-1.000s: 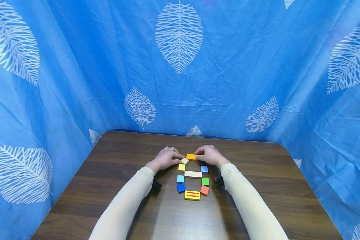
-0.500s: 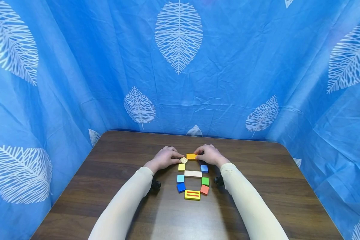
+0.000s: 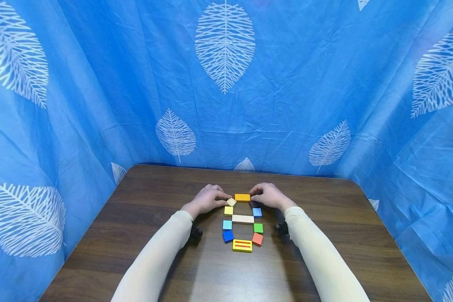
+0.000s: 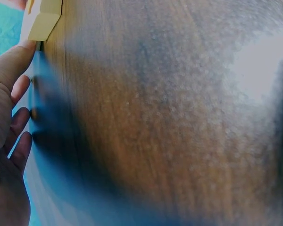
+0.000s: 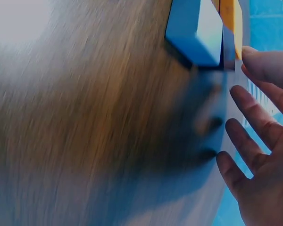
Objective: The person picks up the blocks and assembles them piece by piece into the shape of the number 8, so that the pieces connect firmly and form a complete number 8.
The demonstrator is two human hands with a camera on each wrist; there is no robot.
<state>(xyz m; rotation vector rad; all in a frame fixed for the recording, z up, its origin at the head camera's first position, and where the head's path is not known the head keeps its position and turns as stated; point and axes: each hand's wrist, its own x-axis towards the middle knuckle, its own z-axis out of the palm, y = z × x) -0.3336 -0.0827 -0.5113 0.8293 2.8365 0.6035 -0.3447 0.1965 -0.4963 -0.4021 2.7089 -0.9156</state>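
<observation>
Wooden blocks lie in a closed ring with a crossbar on the brown table [image 3: 166, 188]. My left hand [image 3: 207, 198] pinches a small pale striped block [image 3: 231, 202] at the ring's upper left; in the left wrist view its thumb [image 4: 14, 66] reaches past a yellow block [image 4: 47, 19]. My right hand [image 3: 269, 195] is at the right end of an orange block [image 3: 242, 198] that tops the ring. In the right wrist view this hand's fingers [image 5: 250, 146] are spread, holding nothing. A dark block [image 5: 228, 49] shows behind the light blue block [image 5: 198, 35].
Below the hands lie a yellow block [image 3: 228, 211], a long cream block [image 3: 243, 219], a cyan block [image 3: 227, 225], a green block [image 3: 258, 228], a dark blue block [image 3: 228, 236], a coral block [image 3: 257, 239] and a yellow block with red stripes [image 3: 242, 246]. A blue curtain [image 3: 226, 126] hangs behind.
My right hand has let go of the orange block and drawn slightly to the right, baring its right end. The left hand and pale block shifted slightly left earlier, then stayed.
</observation>
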